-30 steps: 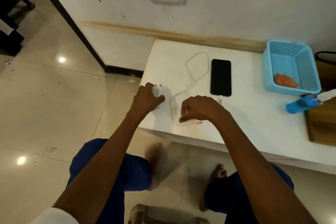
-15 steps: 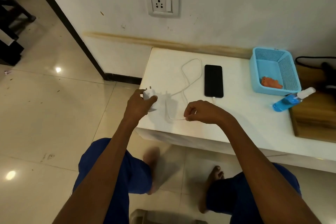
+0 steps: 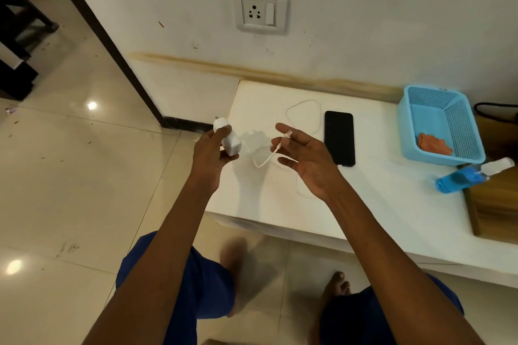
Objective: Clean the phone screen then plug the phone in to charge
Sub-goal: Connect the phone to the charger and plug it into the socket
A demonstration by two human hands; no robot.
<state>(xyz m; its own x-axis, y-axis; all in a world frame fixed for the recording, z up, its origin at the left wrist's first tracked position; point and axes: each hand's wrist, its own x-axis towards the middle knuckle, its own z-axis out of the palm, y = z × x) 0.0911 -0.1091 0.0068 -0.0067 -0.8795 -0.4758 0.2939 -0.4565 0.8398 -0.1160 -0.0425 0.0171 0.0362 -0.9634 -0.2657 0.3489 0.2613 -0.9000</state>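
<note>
Charger and cable held above the tabletop

Floor tiles fill the left side, with a dark door frame (image 3: 112,45) running up along the wall. On the wall above sits a socket (image 3: 260,10) with nothing in it. The left hand (image 3: 214,154) is closed around a white charger (image 3: 227,137), lifted clear of the tabletop (image 3: 392,204) near its left edge, prongs pointing up and away, port end facing the camera. Just beside it, the right hand (image 3: 304,157) is raised with palm turned inward and fingers loosely spread; the plug end of a white cable (image 3: 304,105) is pinched between thumb and forefinger. From there the cable droops, loops back over the tabletop and reaches the near end of the phone (image 3: 339,138). That phone lies flat, dark screen up, just right of the right hand. Further right stands a blue basket (image 3: 443,98) holding an orange cloth (image 3: 433,144). Near it a blue spray bottle (image 3: 468,176) lies on its side, partly over a wooden board (image 3: 493,204).
</note>
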